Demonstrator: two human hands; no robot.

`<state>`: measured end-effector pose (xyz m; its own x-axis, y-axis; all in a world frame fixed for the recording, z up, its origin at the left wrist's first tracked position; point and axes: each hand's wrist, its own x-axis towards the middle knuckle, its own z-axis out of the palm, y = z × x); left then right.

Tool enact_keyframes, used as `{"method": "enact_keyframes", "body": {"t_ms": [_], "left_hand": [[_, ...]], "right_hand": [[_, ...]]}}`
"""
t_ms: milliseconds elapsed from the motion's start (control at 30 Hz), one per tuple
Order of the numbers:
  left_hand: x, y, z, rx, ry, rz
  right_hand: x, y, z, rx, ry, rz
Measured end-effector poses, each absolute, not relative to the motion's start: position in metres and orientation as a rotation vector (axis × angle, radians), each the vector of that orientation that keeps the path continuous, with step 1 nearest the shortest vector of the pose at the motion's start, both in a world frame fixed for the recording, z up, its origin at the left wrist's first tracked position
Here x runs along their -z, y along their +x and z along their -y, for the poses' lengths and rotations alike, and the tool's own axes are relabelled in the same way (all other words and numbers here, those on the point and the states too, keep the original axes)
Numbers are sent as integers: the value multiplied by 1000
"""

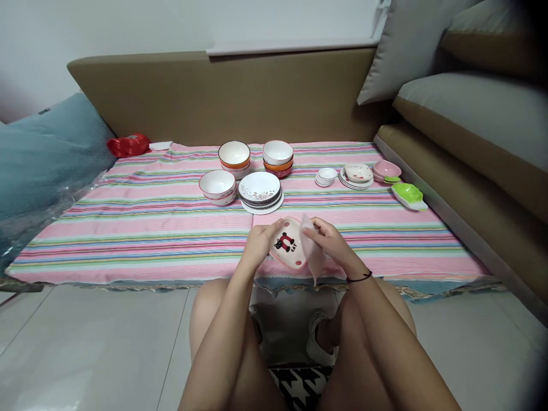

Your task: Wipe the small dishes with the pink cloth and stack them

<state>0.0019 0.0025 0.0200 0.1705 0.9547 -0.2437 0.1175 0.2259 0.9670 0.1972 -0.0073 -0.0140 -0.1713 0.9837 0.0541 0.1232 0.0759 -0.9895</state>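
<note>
My left hand (pixel 258 244) grips the left rim of a small pink-edged dish (pixel 287 257) with a black and red cat picture and the word CAT. The dish is tilted towards me above the near edge of the striped cloth. In my right hand (pixel 329 238) a pale pinkish cloth (pixel 315 258) is pinched between thumb and fingers. It hangs down over the right side of the dish, hiding that rim.
Stacked plates (pixel 259 188) stand beyond the dish, among bowl stacks (pixel 217 185). To the right are small white dishes (pixel 326 176), cat-style plates (pixel 358 174), pink bowls (pixel 387 169) and a green-and-white dish (pixel 409 195). A red bundle (pixel 129 145) lies far left; cushions (pixel 475 125) rise at right.
</note>
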Motion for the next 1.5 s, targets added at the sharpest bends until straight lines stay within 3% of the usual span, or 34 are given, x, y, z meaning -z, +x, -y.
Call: {"method": "enact_keyframes", "body": {"t_ms": [167,833,1500], "left_hand": [[-22,-2,-5,-955,1130,-1291],[-25,4,5,-510,1354,-1158],[-18,3,4,-412,1476,-1179]], "right_hand": [[12,199,9,-1190,-1209,1410],[7,192,17,-1315,-1134,1435],[11,188,14,-1229,-1102,1623]]}}
